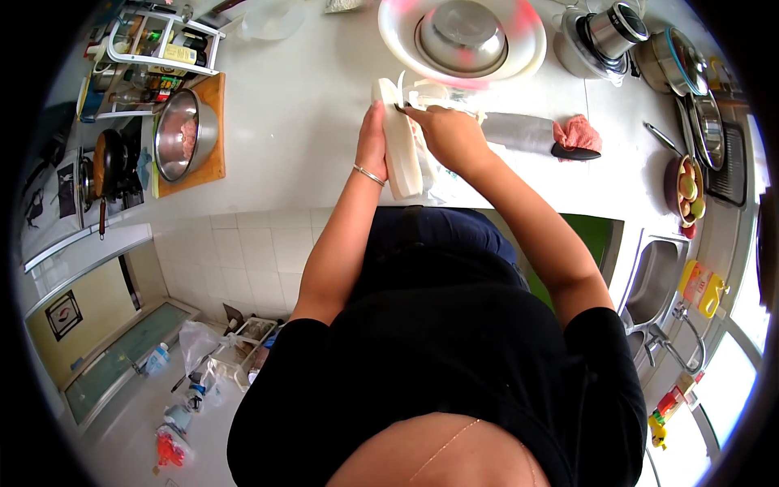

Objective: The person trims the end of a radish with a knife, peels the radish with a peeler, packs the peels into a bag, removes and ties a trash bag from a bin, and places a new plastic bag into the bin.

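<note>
My left hand (372, 144) is closed along the left side of a long, thick white radish (401, 154), which stands tilted at the counter's near edge. A metal bangle is on that wrist. My right hand (451, 136) is closed on what looks like a peeler (399, 107); only a small dark part shows against the radish's upper right side. Pale strips of peel (438, 92) lie just beyond my right hand. Right of it rests a cleaver (519, 131) with a black handle, and a crumpled pink cloth (578, 132) touches the handle.
A large pink-and-white basin (398, 49) holds an upturned metal bowl (464, 36). At left, a steel bowl (177, 138) with pink meat sits on a wooden board (213, 122). Pots (669, 61), a bowl of produce (686, 191) and the sink (656, 276) are at right.
</note>
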The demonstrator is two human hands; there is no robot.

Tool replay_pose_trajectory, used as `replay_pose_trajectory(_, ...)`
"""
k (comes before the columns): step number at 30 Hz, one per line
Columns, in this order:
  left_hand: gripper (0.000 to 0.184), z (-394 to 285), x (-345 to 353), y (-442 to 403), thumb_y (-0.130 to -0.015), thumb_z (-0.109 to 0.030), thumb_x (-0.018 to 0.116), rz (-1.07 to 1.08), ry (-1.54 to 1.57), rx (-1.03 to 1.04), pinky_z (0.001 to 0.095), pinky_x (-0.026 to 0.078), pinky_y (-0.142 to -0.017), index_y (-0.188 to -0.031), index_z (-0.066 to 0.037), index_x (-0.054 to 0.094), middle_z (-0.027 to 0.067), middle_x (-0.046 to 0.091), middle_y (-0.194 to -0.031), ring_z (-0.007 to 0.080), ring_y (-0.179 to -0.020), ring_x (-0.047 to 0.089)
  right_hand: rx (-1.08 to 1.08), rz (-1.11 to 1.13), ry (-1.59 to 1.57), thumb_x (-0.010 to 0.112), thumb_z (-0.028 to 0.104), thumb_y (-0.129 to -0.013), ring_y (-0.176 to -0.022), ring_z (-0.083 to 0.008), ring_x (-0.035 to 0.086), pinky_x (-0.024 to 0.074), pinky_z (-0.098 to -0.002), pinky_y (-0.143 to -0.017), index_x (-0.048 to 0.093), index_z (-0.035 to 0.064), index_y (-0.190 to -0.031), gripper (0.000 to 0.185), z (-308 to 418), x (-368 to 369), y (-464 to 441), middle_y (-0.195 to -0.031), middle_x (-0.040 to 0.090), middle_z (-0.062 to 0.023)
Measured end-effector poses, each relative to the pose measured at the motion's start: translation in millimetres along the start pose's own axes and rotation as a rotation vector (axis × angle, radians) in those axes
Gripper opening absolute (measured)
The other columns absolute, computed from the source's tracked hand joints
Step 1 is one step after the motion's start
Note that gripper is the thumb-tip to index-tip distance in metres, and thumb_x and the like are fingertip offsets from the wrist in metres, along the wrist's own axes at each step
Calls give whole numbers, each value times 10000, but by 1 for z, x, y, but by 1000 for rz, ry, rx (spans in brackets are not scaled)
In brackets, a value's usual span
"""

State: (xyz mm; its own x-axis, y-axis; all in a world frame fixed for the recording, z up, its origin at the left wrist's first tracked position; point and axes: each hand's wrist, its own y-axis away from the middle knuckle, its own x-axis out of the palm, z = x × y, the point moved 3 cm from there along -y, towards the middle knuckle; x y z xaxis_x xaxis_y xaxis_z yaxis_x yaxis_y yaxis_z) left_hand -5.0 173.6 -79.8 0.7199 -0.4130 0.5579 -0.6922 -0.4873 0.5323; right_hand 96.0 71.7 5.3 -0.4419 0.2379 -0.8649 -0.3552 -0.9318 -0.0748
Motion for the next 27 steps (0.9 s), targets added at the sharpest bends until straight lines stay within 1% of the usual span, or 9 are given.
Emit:
replay_pose_trajectory(7,574,2,-17,-30,-929,-528,414,-31,79,68,385,506,-847,-1236,-46,467,122,581,-1108,247,-990,589,-3,84,57,525,31,-784,-685,-269,642,508,-374,-592,597,127,-1152,387,23,-10,46,-792,614,-102)
replay_pose_trajectory(12,584,-8,-18,-29,-921,-557,391,-173,145,70,386,518,-815,-1173,-41,497,132,596,-1071,267,-933,607,27,189,38,521,51,-809,-715,-293,621,498,-388,-622,604,148,-1199,410,17,-19,75,-813,618,-104)
replay_pose_trajectory(14,593,-15,-24,-28,-903,-596,377,-97,155,65,384,526,-775,-1086,-51,526,143,611,-1005,270,-848,621,7,144,-201,524,77,-851,-672,-231,602,480,-359,-632,591,141,-1235,395,2,-12,88,-777,607,-110)
replay_pose_trajectory(15,617,-21,-14,-21,-886,-625,371,-168,185,82,383,530,-744,-1009,-40,525,154,599,-918,271,-765,611,245,309,-654,505,117,-899,-622,-131,508,438,-294,-608,569,86,-1258,366,-10,-10,85,-730,572,-61)
replay_pose_trajectory(16,617,-20,-12,-20,-886,-625,371,-168,185,80,383,530,-744,-1009,-40,525,154,599,-918,271,-765,611,625,373,-1071,514,155,-892,-666,-149,517,445,-284,-654,590,31,-1211,350,-23,2,82,-720,582,-43)
replay_pose_trajectory(18,636,-20,-8,-17,-879,-630,386,-76,313,54,390,531,-742,-1011,-19,500,153,569,-860,265,-741,593,575,297,-828,496,155,-890,-664,-119,489,437,-271,-645,583,3,-1201,358,-47,24,75,-714,564,-34)
replay_pose_trajectory(20,647,-20,1,-10,-863,-629,447,-81,334,56,382,533,-732,-1043,-7,464,149,548,-844,254,-733,579,584,303,-835,492,171,-888,-671,-161,542,455,-297,-665,593,16,-1190,354,-52,35,71,-722,595,-66)
replay_pose_trajectory(23,589,-17,2,-3,-848,-567,548,-117,345,44,383,539,-721,-1077,-30,469,151,535,-923,268,-796,577,348,105,-509,515,175,-880,-781,-337,636,493,-398,-705,631,114,-1147,298,-29,20,62,-852,664,-170)
replay_pose_trajectory(27,647,-16,6,-4,-824,-595,573,-44,204,59,374,528,-726,-1117,-35,433,145,544,-915,237,-790,579,76,-111,-297,514,137,-869,-737,-331,636,503,-412,-651,665,147,-1072,253,0,-4,39,-829,668,-130)
